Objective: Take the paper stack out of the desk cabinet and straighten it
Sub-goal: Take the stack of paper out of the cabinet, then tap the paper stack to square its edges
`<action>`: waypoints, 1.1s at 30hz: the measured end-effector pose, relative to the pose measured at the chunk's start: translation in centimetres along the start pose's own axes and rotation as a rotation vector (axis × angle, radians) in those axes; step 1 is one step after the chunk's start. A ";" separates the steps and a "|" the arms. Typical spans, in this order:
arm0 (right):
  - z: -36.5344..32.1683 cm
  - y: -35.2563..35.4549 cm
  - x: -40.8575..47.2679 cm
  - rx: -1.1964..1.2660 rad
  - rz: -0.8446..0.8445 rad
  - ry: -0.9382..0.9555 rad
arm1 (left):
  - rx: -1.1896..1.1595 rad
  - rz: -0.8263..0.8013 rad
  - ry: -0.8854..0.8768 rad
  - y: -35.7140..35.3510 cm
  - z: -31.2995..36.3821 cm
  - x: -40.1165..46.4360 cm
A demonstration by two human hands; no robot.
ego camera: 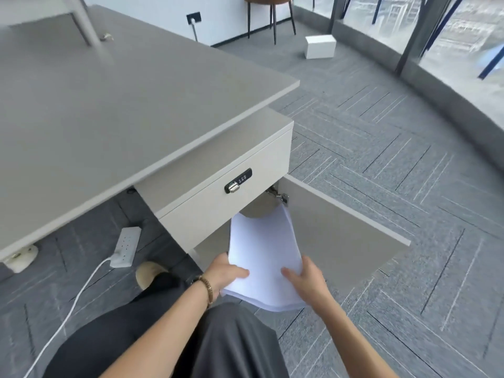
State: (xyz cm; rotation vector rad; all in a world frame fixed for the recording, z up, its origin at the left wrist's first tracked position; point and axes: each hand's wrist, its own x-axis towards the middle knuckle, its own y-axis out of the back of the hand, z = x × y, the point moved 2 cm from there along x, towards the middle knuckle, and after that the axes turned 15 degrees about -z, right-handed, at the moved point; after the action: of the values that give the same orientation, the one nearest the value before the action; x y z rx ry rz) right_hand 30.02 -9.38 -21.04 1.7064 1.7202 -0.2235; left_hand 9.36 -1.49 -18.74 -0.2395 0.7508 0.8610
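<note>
A white paper stack sticks out of the open desk cabinet, its far end still under the drawer front and its near end sagging over my lap. My left hand grips the stack's near left edge, thumb on top. My right hand holds the near right edge, thumb on top as well. The sheets are slightly fanned at the near corner. The cabinet door is swung wide open to the right.
The grey desk top overhangs the cabinet on the left. A drawer with a combination lock sits above the opening. A white power strip and cable lie on the carpet by my foot. A white box stands far back.
</note>
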 end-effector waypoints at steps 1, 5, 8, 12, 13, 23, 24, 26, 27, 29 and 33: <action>-0.4 0.4 -1.2 0.020 0.012 0.006 | -0.002 -0.004 -0.009 -0.3 0.7 -1.1; -1.3 1.3 -5.7 0.078 0.069 0.045 | -0.032 -0.042 -0.073 -1.6 2.3 -5.1; -1.6 2.2 -9.5 0.121 0.125 0.078 | -0.006 -0.091 -0.131 -2.8 3.1 -8.1; -1.9 3.8 -14.4 0.143 0.192 0.111 | 0.010 -0.161 -0.193 -4.8 3.9 -11.5; -2.1 4.2 -15.6 0.142 0.206 0.120 | 0.023 -0.172 -0.210 -5.4 4.2 -12.3; -10.3 7.9 -27.4 -0.077 0.461 0.368 | -0.014 -0.162 -0.552 -6.8 11.1 -25.0; -11.8 8.0 -28.3 -0.077 0.470 0.418 | -0.042 -0.170 -0.595 -6.2 11.9 -26.7; -14.8 7.8 -29.9 -0.080 0.471 0.529 | -0.113 -0.173 -0.661 -4.5 13.2 -30.0; -16.3 7.5 -30.5 -0.077 0.465 0.580 | -0.149 -0.161 -0.684 -3.5 13.8 -31.6; -19.5 6.6 -31.4 -0.058 0.441 0.685 | -0.185 -0.114 -0.714 -1.2 14.4 -34.1; -25.7 4.1 -32.1 -0.038 0.378 0.845 | -0.296 -0.057 -0.723 3.6 15.0 -38.7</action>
State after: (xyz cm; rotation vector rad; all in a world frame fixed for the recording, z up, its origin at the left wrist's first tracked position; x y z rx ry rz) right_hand 21.53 -20.32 17.96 2.2242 1.8565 0.8028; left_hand -2.11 -15.15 18.88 -0.1899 -0.0580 0.9208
